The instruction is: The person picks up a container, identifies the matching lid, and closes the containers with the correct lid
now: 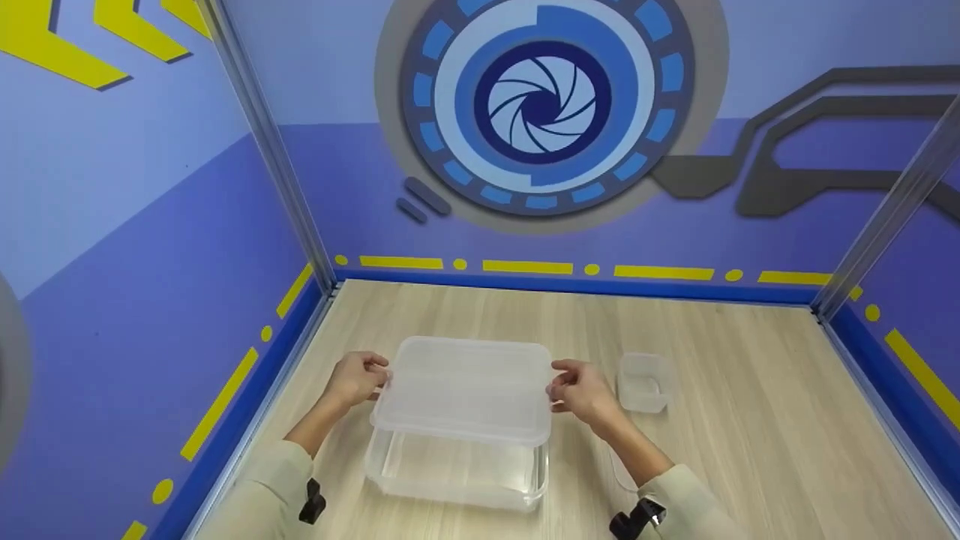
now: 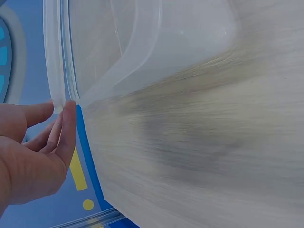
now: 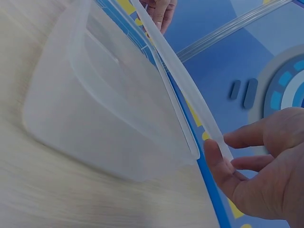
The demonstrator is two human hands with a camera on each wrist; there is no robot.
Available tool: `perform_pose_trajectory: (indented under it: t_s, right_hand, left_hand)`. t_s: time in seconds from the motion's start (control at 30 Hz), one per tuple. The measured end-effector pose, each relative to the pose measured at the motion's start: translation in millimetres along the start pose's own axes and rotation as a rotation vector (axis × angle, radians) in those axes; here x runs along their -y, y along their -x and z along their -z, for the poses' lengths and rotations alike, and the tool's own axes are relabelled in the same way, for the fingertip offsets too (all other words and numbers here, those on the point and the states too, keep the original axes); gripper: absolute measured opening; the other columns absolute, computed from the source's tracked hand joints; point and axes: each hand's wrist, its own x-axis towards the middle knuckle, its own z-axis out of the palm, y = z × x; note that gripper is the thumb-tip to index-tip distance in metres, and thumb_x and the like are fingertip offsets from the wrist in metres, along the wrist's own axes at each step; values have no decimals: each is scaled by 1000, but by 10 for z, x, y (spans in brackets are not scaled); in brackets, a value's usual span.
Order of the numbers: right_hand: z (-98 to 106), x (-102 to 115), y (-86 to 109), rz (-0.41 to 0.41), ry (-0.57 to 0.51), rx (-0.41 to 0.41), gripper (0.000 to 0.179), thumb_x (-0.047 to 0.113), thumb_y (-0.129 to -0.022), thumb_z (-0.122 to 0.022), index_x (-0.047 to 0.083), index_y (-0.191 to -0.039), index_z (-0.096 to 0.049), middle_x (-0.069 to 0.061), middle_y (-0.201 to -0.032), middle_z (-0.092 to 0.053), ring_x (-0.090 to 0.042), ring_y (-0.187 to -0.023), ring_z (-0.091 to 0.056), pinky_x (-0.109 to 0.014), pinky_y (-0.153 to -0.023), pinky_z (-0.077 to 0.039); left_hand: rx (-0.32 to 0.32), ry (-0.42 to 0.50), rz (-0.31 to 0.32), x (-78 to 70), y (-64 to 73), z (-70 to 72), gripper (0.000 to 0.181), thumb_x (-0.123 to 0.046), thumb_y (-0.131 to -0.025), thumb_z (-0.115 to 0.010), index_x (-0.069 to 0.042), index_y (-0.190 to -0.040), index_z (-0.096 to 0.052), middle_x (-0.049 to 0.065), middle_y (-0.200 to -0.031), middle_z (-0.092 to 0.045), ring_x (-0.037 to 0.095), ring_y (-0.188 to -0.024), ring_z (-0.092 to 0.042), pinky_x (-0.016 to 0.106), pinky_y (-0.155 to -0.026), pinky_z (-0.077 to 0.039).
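A frosted rectangular lid is held level between both hands, above a large clear plastic container on the table. My left hand pinches the lid's left edge between thumb and fingertips. At the opposite edge my right hand pinches it in the same way. In the right wrist view a gap shows between the lid and the rim of the container. The container's front part shows uncovered in the head view, while its back part lies behind the lid.
A small clear plastic container stands on the wood-grain table, right of my right hand. A thin clear edge lies partly under my right forearm; its kind is unclear. Blue printed walls with metal corner posts enclose the table.
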Motion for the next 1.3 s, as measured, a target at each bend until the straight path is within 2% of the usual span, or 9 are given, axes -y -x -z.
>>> perform_pose_trajectory:
  t_s: [0.27, 0.47, 0.67, 0.8, 1.07, 1.3]
  right_hand:
    - [-10, -5, 26, -9, 1, 50, 55, -15, -93, -63, -16, -146, -48, -21, -99, -60, -25, -83, -65, -42, -72, -65]
    - [-2, -41, 51, -35, -18, 90, 59, -13, -94, -63, -17, -149, -43, -21, -99, -59, -25, -82, -66, -42, -72, -65]
    - [0, -90, 74, -43, -25, 120, 62, -14, -93, -64, -18, -150, -40, -22, -100, -59, -25, -80, -67, -43, -72, -65]
    - [-4, -108, 83, -54, -40, 132, 63, -16, -92, -63, -18, -150, -40, -20, -98, -59, -25, -80, -68, -41, -71, -65]
    - [19, -138, 99, -56, -52, 172, 67, -16, -90, -62, -19, -152, -35, -14, -90, -58, -25, -81, -68, -41, -71, -65]
    - [10, -140, 134, -60, -38, 191, 68, -15, -91, -64, -17, -153, -36, -18, -93, -61, -24, -79, -67, -42, -71, -65]
  left_hand:
    - [41, -49, 6, -31, 79, 21, 26, 2, -100, -62, 11, -123, -68, 17, -104, -69, 30, -97, -70, 46, -80, -64]
    - [51, -132, 7, -47, 101, -6, 27, 3, -97, -61, 12, -122, -68, 16, -101, -69, 26, -89, -69, 45, -75, -65]
    - [47, -177, -14, -27, 122, -19, 28, 5, -95, -62, 13, -121, -68, 14, -99, -70, 24, -86, -68, 41, -68, -65]
    - [65, -180, -2, -14, 140, -19, 28, 5, -95, -62, 13, -121, -68, 15, -99, -70, 25, -87, -68, 40, -68, -65]
    - [116, -113, 45, -29, 202, 11, 27, 6, -94, -60, 12, -120, -65, 17, -98, -66, 27, -89, -67, 42, -68, -65]
    - [128, -155, 75, -41, 254, 18, 23, 7, -92, -63, 8, -116, -62, 14, -91, -62, 25, -84, -64, 39, -65, -64]
